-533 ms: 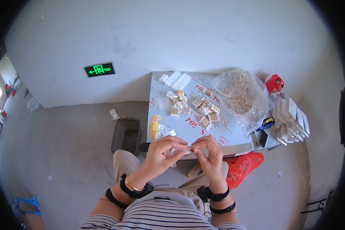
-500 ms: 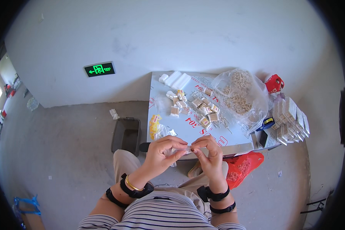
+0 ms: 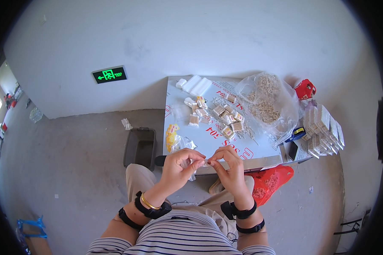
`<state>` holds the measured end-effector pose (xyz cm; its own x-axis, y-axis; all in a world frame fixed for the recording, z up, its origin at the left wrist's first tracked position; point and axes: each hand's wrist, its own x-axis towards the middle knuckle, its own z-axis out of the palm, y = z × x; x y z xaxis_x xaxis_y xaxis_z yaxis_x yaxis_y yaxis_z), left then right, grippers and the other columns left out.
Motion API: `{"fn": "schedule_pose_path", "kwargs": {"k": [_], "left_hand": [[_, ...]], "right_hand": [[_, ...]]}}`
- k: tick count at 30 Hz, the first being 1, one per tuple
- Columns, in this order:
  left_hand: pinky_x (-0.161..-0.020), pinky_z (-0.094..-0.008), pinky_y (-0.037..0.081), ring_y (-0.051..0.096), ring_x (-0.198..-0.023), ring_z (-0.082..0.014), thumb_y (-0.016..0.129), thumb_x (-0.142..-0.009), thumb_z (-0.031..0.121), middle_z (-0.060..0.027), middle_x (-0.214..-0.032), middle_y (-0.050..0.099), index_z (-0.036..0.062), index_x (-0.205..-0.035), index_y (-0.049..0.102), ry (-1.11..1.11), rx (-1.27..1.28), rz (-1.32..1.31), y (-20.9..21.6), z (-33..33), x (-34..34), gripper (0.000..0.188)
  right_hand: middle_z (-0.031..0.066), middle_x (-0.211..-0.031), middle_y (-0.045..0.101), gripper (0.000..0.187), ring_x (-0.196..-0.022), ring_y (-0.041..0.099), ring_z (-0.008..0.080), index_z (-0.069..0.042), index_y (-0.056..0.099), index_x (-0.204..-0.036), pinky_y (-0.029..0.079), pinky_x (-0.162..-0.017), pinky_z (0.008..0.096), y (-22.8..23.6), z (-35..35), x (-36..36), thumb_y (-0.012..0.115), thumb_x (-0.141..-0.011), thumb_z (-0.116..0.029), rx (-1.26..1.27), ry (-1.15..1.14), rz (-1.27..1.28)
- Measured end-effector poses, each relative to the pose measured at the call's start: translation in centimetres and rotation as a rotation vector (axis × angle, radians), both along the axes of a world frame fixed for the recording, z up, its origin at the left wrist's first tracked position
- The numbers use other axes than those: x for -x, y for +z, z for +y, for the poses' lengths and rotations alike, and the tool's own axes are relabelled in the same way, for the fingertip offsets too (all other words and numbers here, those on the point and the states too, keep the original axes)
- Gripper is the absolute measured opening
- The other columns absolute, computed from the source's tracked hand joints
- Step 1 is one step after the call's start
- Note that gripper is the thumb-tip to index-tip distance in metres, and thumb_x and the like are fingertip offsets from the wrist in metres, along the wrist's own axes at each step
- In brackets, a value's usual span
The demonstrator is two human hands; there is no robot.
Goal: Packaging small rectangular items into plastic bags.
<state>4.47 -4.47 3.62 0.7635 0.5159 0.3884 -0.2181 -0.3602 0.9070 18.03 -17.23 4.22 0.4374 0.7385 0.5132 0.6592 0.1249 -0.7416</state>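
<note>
Close together at the table's near edge, my left hand (image 3: 179,168) and my right hand (image 3: 229,166) pinch a small clear plastic bag (image 3: 206,163) between thumbs and fingertips. Part of the bag is hidden behind my fingers. Just beyond my left hand lie more clear plastic bags (image 3: 184,143) and yellow printed cards (image 3: 171,136). Farther back on the table (image 3: 187,129) are several small bundles of thin sticks that look like cotton swabs (image 3: 237,126), with loose sticks around them. A large clear bag (image 3: 266,104) full of such loose swabs lies at the back right.
White rolls (image 3: 198,86) lie at the back left. Stacked white packs (image 3: 323,131), a blue-and-yellow tool (image 3: 297,134) and a black flat object (image 3: 292,150) occupy the right end. A grey bin (image 3: 127,158) stands left of the table; a red bag (image 3: 271,182) sits below its right side.
Both hands have risen slightly, and the fingertips have shifted a little to the left with the bag pinched between them. Things on the table look unchanged.
</note>
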Motion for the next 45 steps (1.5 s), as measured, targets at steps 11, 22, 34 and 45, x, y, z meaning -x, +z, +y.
{"fn": "schedule_pose_path", "kwargs": {"k": [11,22,34,45], "left_hand": [[-0.071,-0.0279,0.051,0.067,-0.080,-0.0199,0.071,-0.080,0.005,-0.0086,-0.099,0.068,0.0014,-0.087,0.067,0.033,-0.227,-0.038,1.0,0.2,-0.1,0.009],[-0.057,-0.0235,0.049,0.064,-0.075,-0.0128,0.081,-0.070,0.002,-0.0089,-0.092,0.064,0.0030,-0.082,0.063,-0.031,-0.237,-0.305,3.0,-0.5,2.5,0.022],[-0.063,-0.0240,0.051,0.069,-0.080,-0.0156,0.075,-0.072,-0.003,-0.0084,-0.100,0.070,0.0042,-0.102,0.067,-0.159,-0.201,-0.043,2.1,-0.2,2.0,0.032],[-0.065,-0.0266,0.052,0.069,-0.078,-0.0191,0.072,-0.068,-0.004,-0.0092,-0.093,0.071,0.0050,-0.098,0.069,-0.098,-0.318,0.046,1.9,-0.4,1.9,0.031]], "right_hand": [[0.0078,-0.086,0.059,0.016,-0.084,0.057,0.0255,-0.004,0.062,-0.083,0.044,-0.080,0.0380,1.0,-0.2,-0.1,0.074,-0.072,0.000,-0.018,0.020,-0.062],[0.0003,-0.082,0.057,0.028,-0.077,0.054,0.0207,-0.012,0.061,-0.080,0.043,-0.078,0.0385,3.7,-2.6,1.4,0.083,-0.063,-0.018,-0.247,-0.050,-0.441],[0.0041,-0.090,0.063,0.030,-0.085,0.057,0.0223,-0.006,0.066,-0.092,0.042,-0.075,0.0333,4.5,-2.4,1.9,0.080,-0.069,-0.019,-0.183,0.136,0.135],[0.0034,-0.091,0.064,0.030,-0.083,0.058,0.0211,-0.007,0.071,-0.096,0.044,-0.076,0.0329,4.2,-3.0,1.2,0.080,-0.069,-0.018,-0.092,0.164,-0.089]]}}
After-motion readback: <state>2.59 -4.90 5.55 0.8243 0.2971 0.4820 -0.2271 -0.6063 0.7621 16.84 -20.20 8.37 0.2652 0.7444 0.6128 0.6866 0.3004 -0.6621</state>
